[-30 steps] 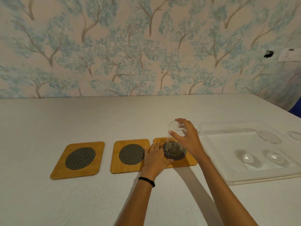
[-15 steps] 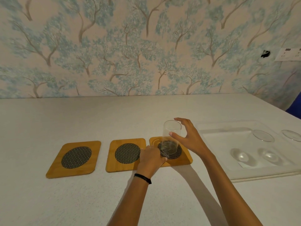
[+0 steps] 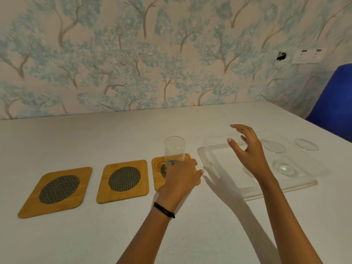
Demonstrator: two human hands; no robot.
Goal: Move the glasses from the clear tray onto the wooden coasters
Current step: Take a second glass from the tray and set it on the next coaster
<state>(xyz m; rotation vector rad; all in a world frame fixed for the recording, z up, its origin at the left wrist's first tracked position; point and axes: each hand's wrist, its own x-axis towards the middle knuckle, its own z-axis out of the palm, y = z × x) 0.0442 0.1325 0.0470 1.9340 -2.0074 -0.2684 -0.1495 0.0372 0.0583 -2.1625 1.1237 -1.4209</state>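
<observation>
Three wooden coasters with dark mesh centres lie in a row: left coaster point(image 3: 55, 191), middle coaster point(image 3: 123, 180), right coaster point(image 3: 158, 174). A clear glass point(image 3: 174, 149) stands upright on the right coaster. My left hand point(image 3: 181, 178) rests on that coaster's front part, just before the glass, fingers loosely curled, holding nothing. My right hand point(image 3: 247, 151) hovers open over the left half of the clear tray point(image 3: 205, 155), fingers spread. Two more glasses stand in the tray, the nearer glass point(image 3: 276, 149) just right of my hand, the far glass point(image 3: 306, 144) beyond it.
The white table meets a tree-patterned wall at the back. A blue chair point(image 3: 335, 100) stands past the table's right corner. A wall socket plate point(image 3: 308, 56) is up on the right. Bare tabletop lies in front of the coasters.
My right hand let go of the glass on the right coaster and moved right, over the tray, opening its fingers. My left hand stayed on the coaster.
</observation>
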